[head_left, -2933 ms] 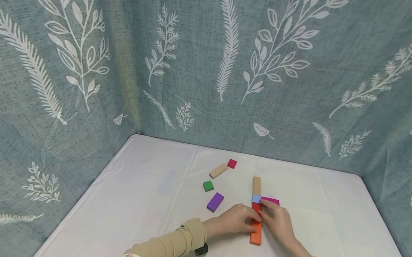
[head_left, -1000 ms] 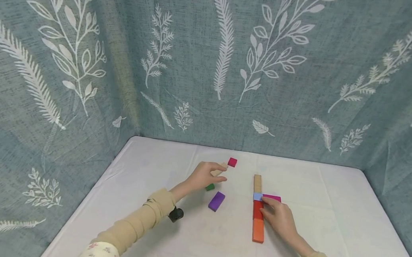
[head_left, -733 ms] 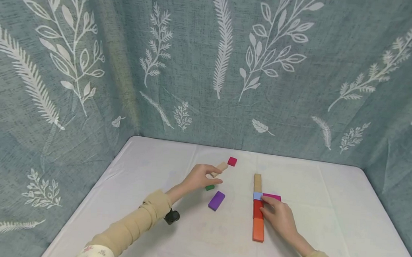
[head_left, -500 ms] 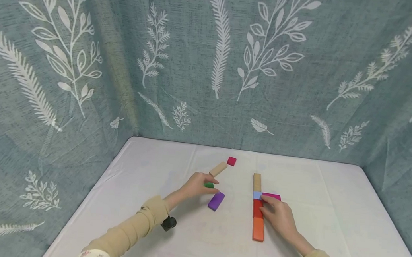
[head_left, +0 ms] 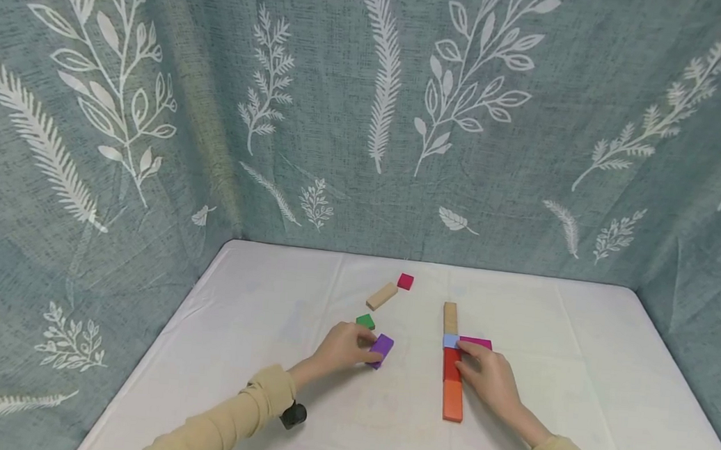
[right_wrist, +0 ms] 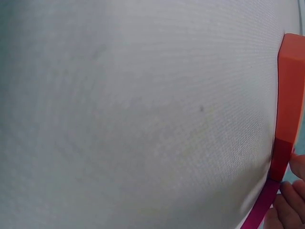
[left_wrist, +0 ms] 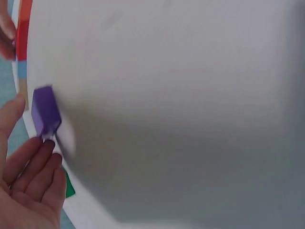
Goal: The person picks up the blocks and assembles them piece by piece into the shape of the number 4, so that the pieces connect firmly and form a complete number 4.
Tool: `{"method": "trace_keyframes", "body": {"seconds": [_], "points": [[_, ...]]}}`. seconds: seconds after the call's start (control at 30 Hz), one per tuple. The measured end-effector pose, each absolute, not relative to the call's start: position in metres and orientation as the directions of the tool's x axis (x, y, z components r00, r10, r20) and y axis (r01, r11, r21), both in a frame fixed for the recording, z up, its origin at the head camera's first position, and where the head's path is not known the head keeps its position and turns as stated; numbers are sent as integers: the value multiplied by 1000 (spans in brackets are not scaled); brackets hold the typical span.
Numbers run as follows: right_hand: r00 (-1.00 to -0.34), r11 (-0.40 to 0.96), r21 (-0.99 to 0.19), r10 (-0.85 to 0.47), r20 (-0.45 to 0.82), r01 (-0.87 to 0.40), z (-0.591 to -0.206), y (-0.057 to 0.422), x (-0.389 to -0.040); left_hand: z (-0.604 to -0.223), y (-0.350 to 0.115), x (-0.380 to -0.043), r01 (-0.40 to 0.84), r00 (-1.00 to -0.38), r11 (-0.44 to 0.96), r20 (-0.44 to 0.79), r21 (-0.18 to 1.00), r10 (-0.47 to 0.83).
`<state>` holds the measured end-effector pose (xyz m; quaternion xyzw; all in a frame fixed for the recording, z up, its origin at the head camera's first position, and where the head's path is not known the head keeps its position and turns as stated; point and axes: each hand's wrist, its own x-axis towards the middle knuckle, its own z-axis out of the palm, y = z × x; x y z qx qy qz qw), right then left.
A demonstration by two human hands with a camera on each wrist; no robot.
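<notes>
A purple block [head_left: 382, 348] lies left of the middle, with my left hand [head_left: 342, 347] around its near left side. In the left wrist view, the fingertips [left_wrist: 46, 142] reach one end of the purple block, while the thumb [left_wrist: 18, 102] stands apart from it. My right hand [head_left: 492, 381] rests beside a row of blocks, index fingertip at the blue block [head_left: 451, 341] and magenta block [head_left: 476, 342], thumb at the red block [head_left: 451, 364]. An orange block [head_left: 452, 400] forms the near end of the row, natural wood [head_left: 450, 318] its far end.
Beyond my left hand lie a green block [head_left: 365, 321], a plain wooden block [head_left: 382, 296] and a small red block [head_left: 405, 281]. The white-covered table [head_left: 281, 282] ends at a blue-green curtain [head_left: 349, 203] behind and at both sides.
My left hand has left the block row, passed over the plain wooden and green blocks, and come back toward me to the purple block. My right hand stays at the row.
</notes>
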<state>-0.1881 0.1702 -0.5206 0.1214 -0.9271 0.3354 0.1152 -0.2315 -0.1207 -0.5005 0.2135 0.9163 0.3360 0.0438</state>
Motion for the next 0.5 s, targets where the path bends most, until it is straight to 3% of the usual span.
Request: {"method": "trace_keyframes", "body": {"seconds": [0.5], "points": [[-951,741,-606,-147,273,-289,-520,170,-188,-506,-111,-226,367,-911,694,86,619,404]]}}
